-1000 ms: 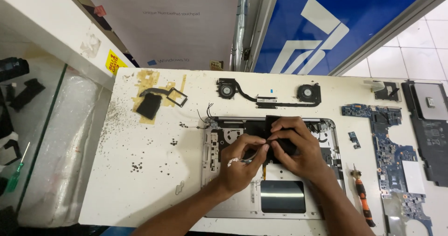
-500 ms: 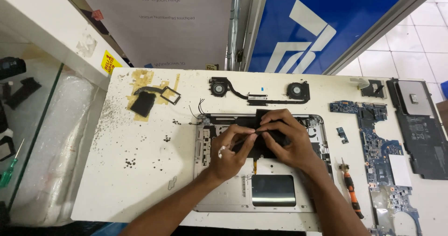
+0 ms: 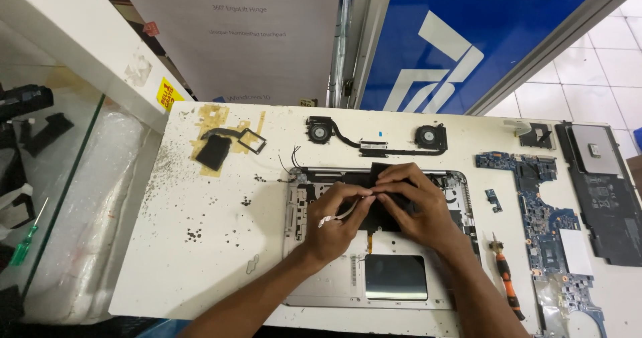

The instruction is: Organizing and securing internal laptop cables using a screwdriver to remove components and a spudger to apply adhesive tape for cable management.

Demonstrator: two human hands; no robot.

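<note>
We have the opened laptop base (image 3: 374, 244) lying at the middle of the worktop's (image 3: 200, 264) near edge, trackpad toward us. Our left hand (image 3: 338, 221) pinches a thin pale ribbon cable (image 3: 342, 212) over its black inner sheet, and our right hand (image 3: 414, 201) pinches the same cable's end while pressing down beside it. Toward the far edge lies the twin-fan heat pipe (image 3: 376, 141); toward the far left corner, a small black part (image 3: 214, 152) on yellow tape. By the right edge sit the blue mainboard (image 3: 545, 207) and an orange screwdriver (image 3: 506, 283).

Opened silver laptop base (image 3: 321, 278), flat on table, thin pale ribbon cable (image 3: 342, 212)
</note>
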